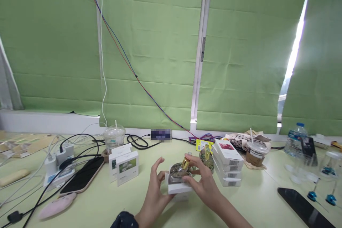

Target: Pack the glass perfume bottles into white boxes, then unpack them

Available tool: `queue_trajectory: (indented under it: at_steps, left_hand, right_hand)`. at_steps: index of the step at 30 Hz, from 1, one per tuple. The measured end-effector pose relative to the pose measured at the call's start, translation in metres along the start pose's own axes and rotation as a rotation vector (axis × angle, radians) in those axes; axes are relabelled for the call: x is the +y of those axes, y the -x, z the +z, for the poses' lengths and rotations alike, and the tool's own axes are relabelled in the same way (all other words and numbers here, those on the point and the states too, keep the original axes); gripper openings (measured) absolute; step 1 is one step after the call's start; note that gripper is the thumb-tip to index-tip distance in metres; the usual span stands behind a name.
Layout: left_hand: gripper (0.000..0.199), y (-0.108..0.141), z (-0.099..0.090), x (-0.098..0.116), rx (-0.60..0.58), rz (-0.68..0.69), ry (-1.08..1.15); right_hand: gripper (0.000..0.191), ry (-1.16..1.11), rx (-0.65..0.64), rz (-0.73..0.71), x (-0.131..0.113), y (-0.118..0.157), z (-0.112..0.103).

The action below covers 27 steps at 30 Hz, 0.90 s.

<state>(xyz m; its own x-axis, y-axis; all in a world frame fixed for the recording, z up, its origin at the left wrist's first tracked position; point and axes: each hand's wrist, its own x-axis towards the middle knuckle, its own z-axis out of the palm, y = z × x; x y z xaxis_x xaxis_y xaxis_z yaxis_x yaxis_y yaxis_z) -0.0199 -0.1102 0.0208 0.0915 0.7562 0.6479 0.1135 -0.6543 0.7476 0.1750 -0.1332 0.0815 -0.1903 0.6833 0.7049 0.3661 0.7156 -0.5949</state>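
My left hand [158, 185] supports a small open white box [180, 188] from its left side, thumb low and fingers curled by the edge. In the box's opening lies a round, clear glass perfume bottle [176, 173] with a gold neck. My right hand [204, 181] closes on this bottle from the right, its fingers at the gold neck and its thumb near the glass. Just behind my right hand, a second perfume bottle [207, 160] with a gold sprayer stands upright. To the right of it is a stack of white boxes [227, 160].
Two white boxes [128, 168] with flower pictures stand left. A smartphone [82, 175], chargers and tangled cables [66, 164] lie further left. An iced drink cup [257, 152], a water bottle [295, 140] and a black phone-like slab [304, 206] are at right. An empty plastic cup [114, 138] stands behind.
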Motion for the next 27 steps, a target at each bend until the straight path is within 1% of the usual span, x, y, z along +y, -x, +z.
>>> queue_trajectory:
  at_steps: [1, 3, 4, 5, 6, 9, 12, 16, 19, 21, 23, 27]
  left_hand:
    - [0.079, -0.001, 0.002, 0.001, -0.041, -0.095, 0.055]
    - [0.056, -0.003, 0.004, 0.004, -0.159, -0.237, 0.129]
    - [0.044, -0.004, 0.006, 0.005, -0.207, -0.283, 0.145]
    - [0.037, -0.004, 0.007, 0.007, -0.233, -0.312, 0.156]
    - [0.033, -0.003, 0.008, 0.009, -0.236, -0.326, 0.169]
    - [0.029, -0.001, 0.01, 0.014, -0.194, -0.352, 0.23]
    - [0.026, 0.0, 0.011, 0.015, -0.17, -0.372, 0.269]
    - [0.031, -0.001, 0.011, 0.019, -0.167, -0.387, 0.284]
    - [0.034, -0.002, 0.011, 0.023, -0.158, -0.397, 0.282]
    - [0.03, -0.002, 0.011, 0.024, -0.154, -0.403, 0.281]
    - [0.027, -0.001, 0.011, 0.025, -0.148, -0.408, 0.28]
    - [0.03, -0.002, 0.011, 0.023, -0.132, -0.414, 0.283]
  right_hand:
    - [0.054, -0.002, -0.028, 0.022, -0.001, 0.0, 0.0]
    - [0.058, -0.001, -0.076, 0.059, -0.002, 0.001, 0.001]
    - [0.059, 0.0, -0.095, 0.074, -0.002, 0.001, 0.001]
    - [0.06, 0.0, -0.11, 0.088, -0.002, 0.001, 0.001]
    - [0.06, -0.001, -0.12, 0.098, -0.002, 0.002, 0.001]
    - [0.059, -0.004, -0.134, 0.116, -0.002, 0.001, 0.001]
    - [0.06, 0.009, -0.141, 0.095, 0.001, 0.001, 0.001]
    - [0.059, 0.022, -0.142, 0.039, 0.006, 0.003, 0.001]
    - [0.049, 0.006, -0.138, 0.002, 0.007, 0.004, 0.001]
    - [0.042, 0.01, -0.162, -0.021, 0.006, 0.004, 0.0]
    - [0.041, 0.032, -0.184, -0.047, 0.003, 0.003, -0.001]
    - [0.034, 0.062, -0.167, -0.084, 0.002, 0.002, -0.002]
